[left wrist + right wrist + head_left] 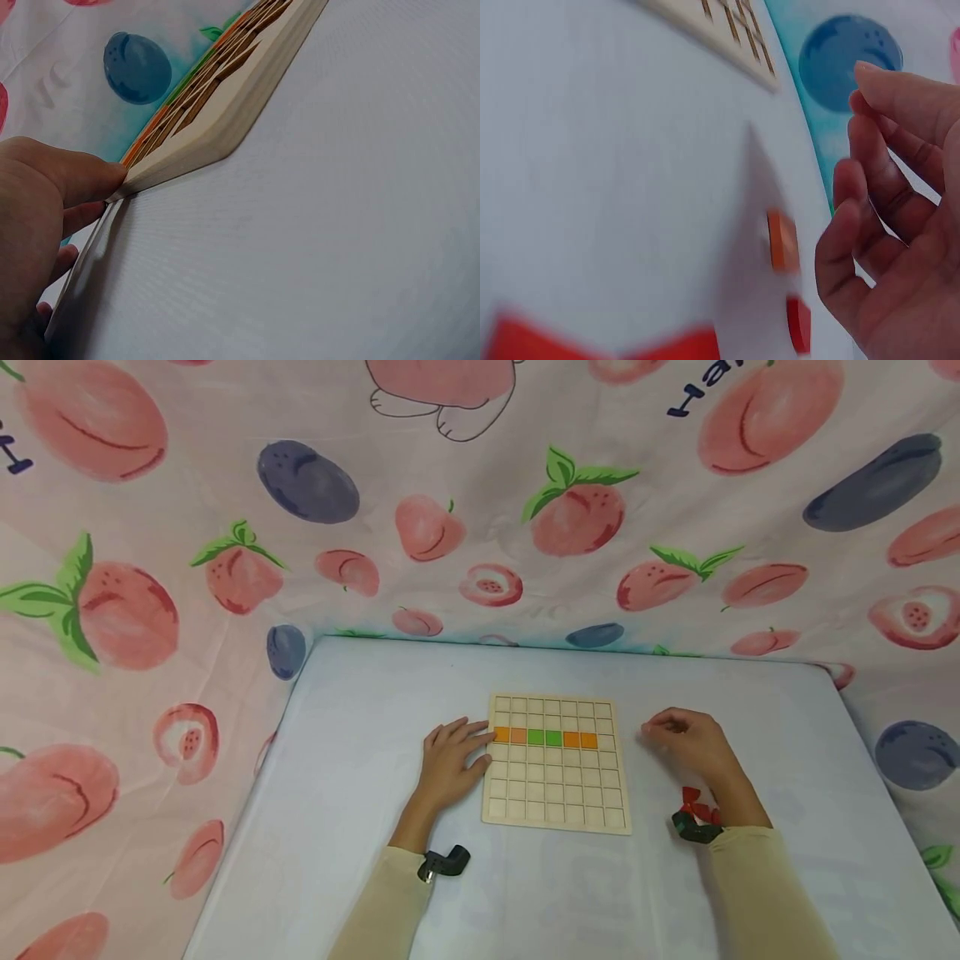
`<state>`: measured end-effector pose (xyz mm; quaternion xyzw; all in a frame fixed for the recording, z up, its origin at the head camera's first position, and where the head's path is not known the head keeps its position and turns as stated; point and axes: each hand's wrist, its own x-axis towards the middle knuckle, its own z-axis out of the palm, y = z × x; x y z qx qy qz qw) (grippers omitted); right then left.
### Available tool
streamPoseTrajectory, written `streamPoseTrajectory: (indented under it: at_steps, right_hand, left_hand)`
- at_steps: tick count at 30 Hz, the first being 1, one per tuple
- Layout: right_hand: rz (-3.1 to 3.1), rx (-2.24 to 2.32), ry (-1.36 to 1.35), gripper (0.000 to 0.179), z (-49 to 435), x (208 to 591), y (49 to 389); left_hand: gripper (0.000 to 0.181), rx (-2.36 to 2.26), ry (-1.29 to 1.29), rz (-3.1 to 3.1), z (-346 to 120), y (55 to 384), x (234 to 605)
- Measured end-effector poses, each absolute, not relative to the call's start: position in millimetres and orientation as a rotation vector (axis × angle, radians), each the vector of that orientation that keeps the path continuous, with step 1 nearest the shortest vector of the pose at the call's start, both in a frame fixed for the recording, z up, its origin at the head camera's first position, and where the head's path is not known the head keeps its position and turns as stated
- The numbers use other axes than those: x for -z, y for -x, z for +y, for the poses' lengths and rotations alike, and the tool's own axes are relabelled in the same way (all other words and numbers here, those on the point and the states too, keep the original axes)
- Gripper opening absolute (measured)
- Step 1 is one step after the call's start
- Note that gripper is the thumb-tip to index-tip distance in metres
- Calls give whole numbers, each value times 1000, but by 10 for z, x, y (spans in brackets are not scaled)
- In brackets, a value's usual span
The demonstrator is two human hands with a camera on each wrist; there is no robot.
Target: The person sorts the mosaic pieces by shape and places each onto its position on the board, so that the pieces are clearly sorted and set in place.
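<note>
A pale wooden grid board (pixel 555 785) lies on the table, with a row of orange, salmon and green square tiles (pixel 544 738) across its upper part. My left hand (pixel 450 764) rests at the board's left side, fingers spread. In the left wrist view, its thumb (pixel 97 180) touches the board's edge (pixel 176 159). To the right of the board, my right hand (pixel 693 743) hovers over the table with loosely bent fingers. Thumb and forefinger are close together, and nothing shows between them. Below that hand, an orange piece (pixel 783 241) and a red piece (pixel 799 325) appear in the right wrist view.
A white cloth covers the table (pixel 337 710). Fruit-printed fabric (pixel 450 468) hangs behind it and along its sides. Black bands circle both wrists, and a red bow-like thing (pixel 693 803) sits by the right band (pixel 697 829).
</note>
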<state>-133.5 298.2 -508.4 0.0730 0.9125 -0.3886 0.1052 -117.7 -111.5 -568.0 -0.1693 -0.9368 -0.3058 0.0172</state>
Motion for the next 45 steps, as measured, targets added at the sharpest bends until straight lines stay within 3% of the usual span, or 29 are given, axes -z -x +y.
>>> streamPoseTrajectory:
  at_steps: [17, 35, 45]
  right_hand:
    - [2869, 870, -89, 54, 3391, 5165, 1217]
    - [2947, 802, -63, 27, 3370, 5270, 1222]
    - [2855, 935, -171, 33, 3295, 5198, 1193]
  left_hand:
    - [38, 949, 538, -2908, -1118, 1177, 5676]
    - [39, 945, 535, -2916, -1123, 1179, 5693]
    - [39, 952, 535, -2914, -1122, 1180, 5690]
